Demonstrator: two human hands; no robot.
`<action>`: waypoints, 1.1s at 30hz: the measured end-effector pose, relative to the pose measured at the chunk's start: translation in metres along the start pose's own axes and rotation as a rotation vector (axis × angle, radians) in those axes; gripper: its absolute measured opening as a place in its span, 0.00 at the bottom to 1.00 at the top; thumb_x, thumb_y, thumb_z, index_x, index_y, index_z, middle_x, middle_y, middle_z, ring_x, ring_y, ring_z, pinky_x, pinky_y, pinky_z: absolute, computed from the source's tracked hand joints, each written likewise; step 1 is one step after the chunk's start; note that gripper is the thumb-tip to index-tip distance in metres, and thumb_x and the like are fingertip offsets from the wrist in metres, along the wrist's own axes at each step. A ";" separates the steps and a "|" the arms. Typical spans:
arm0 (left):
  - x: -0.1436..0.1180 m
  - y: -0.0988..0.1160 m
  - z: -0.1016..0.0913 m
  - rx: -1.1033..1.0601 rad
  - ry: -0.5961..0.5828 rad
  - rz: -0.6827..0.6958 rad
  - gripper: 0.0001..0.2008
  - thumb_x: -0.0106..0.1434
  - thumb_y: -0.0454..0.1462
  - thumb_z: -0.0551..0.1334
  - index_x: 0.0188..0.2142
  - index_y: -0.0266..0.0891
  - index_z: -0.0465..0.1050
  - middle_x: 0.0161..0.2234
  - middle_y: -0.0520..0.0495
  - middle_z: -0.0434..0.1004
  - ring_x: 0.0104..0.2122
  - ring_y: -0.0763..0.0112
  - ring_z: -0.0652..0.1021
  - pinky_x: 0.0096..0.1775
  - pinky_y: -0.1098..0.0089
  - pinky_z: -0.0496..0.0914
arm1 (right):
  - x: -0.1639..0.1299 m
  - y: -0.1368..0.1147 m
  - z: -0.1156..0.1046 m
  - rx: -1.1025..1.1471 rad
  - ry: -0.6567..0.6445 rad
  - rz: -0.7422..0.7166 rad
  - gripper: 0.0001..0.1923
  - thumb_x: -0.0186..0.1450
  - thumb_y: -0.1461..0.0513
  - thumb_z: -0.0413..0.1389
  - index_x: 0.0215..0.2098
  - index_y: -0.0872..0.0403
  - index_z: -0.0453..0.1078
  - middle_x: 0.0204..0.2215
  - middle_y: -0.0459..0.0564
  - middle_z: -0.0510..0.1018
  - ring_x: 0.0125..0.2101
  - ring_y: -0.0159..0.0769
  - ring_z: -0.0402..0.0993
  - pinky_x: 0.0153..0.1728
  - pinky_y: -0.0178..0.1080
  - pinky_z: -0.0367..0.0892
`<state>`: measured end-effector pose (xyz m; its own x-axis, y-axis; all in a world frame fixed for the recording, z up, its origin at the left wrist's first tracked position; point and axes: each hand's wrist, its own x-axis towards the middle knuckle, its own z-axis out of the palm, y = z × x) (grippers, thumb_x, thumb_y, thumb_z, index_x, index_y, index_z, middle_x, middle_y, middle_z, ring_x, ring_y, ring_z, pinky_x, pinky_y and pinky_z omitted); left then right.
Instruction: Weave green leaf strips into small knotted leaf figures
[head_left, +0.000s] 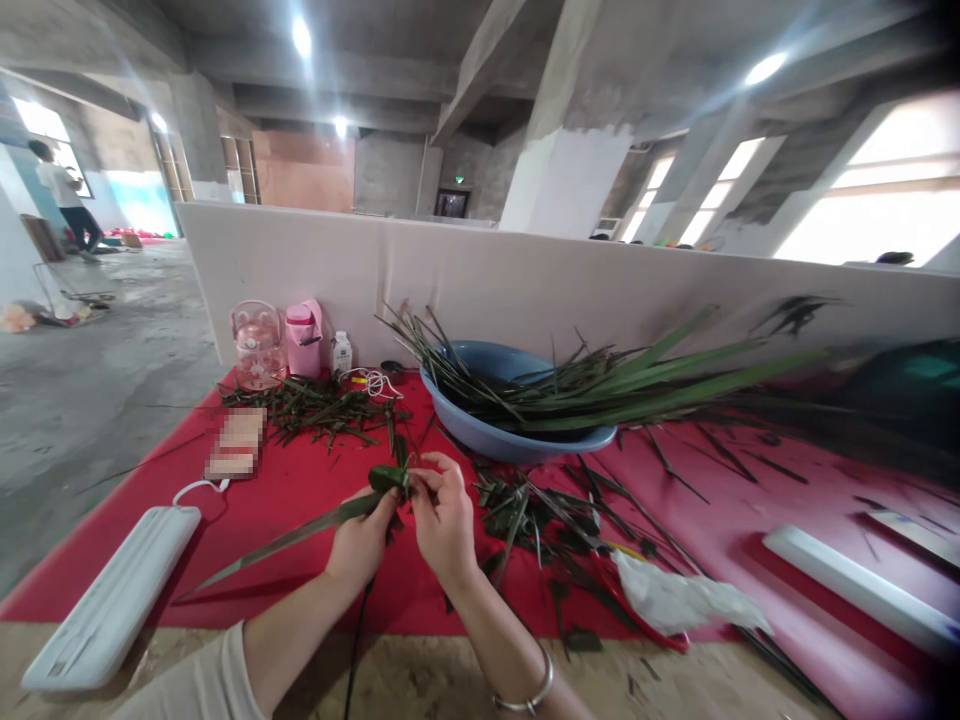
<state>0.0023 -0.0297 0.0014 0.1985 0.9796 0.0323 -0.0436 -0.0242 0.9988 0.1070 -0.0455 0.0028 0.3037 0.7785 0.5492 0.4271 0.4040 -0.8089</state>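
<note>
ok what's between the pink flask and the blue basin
The head view shows a small white bottle, a loose white cable and a dark round thing there, with leaf scraps just in front.

Craft workshop in an unfinished concrete hall. Exposed beams (478, 72), a partly painted pillar (562, 180) and a bare floor (150, 320) characterised the building; a red-covered worktable (289, 500) bore a basin (469, 430) of long green leaves (637, 402) and strewn leaf scraps (517, 510).
</note>
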 end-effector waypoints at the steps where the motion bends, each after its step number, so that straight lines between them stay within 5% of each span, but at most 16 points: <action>1: 0.000 -0.001 0.000 0.004 -0.007 -0.010 0.15 0.52 0.48 0.55 0.23 0.38 0.65 0.15 0.55 0.63 0.16 0.76 0.64 0.20 0.75 0.58 | -0.001 -0.002 0.000 -0.033 -0.019 -0.026 0.09 0.61 0.64 0.47 0.41 0.53 0.59 0.30 0.49 0.74 0.30 0.33 0.72 0.31 0.34 0.67; 8: 0.000 0.003 -0.003 -0.034 0.103 -0.040 0.13 0.50 0.47 0.57 0.21 0.39 0.65 0.16 0.55 0.63 0.18 0.76 0.66 0.22 0.74 0.61 | -0.004 -0.013 0.002 -0.185 -0.178 -0.278 0.12 0.60 0.70 0.43 0.35 0.52 0.65 0.36 0.51 0.73 0.38 0.35 0.70 0.40 0.38 0.66; 12: 0.001 0.005 -0.003 -0.087 0.088 -0.080 0.13 0.51 0.47 0.57 0.22 0.38 0.65 0.16 0.55 0.64 0.17 0.76 0.66 0.21 0.75 0.61 | -0.008 -0.006 0.006 -0.179 -0.031 -0.214 0.13 0.59 0.68 0.47 0.43 0.53 0.60 0.34 0.51 0.72 0.35 0.34 0.71 0.36 0.37 0.68; 15: 0.001 0.001 0.000 -0.101 0.054 -0.114 0.13 0.50 0.46 0.58 0.20 0.38 0.63 0.14 0.55 0.64 0.15 0.77 0.65 0.20 0.75 0.60 | -0.007 -0.005 0.003 -0.184 0.030 -0.188 0.11 0.59 0.67 0.49 0.40 0.52 0.61 0.30 0.48 0.73 0.31 0.33 0.72 0.33 0.35 0.68; 23: 0.005 -0.004 -0.003 -0.257 0.114 -0.264 0.09 0.49 0.42 0.58 0.22 0.39 0.64 0.13 0.56 0.64 0.14 0.77 0.64 0.19 0.75 0.59 | 0.004 -0.017 -0.013 -0.119 -0.327 -0.304 0.13 0.56 0.68 0.51 0.39 0.52 0.65 0.35 0.50 0.73 0.36 0.35 0.70 0.38 0.38 0.67; 29: 0.003 -0.003 -0.001 -0.203 0.107 -0.243 0.08 0.50 0.41 0.57 0.22 0.39 0.64 0.14 0.56 0.64 0.15 0.77 0.64 0.20 0.75 0.59 | 0.002 -0.013 -0.003 -0.116 -0.197 -0.244 0.05 0.59 0.66 0.50 0.30 0.53 0.68 0.30 0.49 0.74 0.32 0.32 0.71 0.35 0.35 0.67; 33: 0.003 -0.001 -0.001 -0.201 0.141 -0.218 0.04 0.51 0.37 0.55 0.24 0.39 0.66 0.16 0.55 0.65 0.17 0.76 0.66 0.21 0.75 0.61 | -0.001 -0.010 0.001 -0.111 -0.197 -0.180 0.07 0.57 0.65 0.54 0.35 0.53 0.66 0.32 0.49 0.74 0.33 0.33 0.71 0.35 0.35 0.67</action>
<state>0.0019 -0.0264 0.0003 0.0870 0.9757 -0.2011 -0.2100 0.2153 0.9537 0.1016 -0.0501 0.0100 0.0474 0.7817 0.6219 0.5533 0.4978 -0.6679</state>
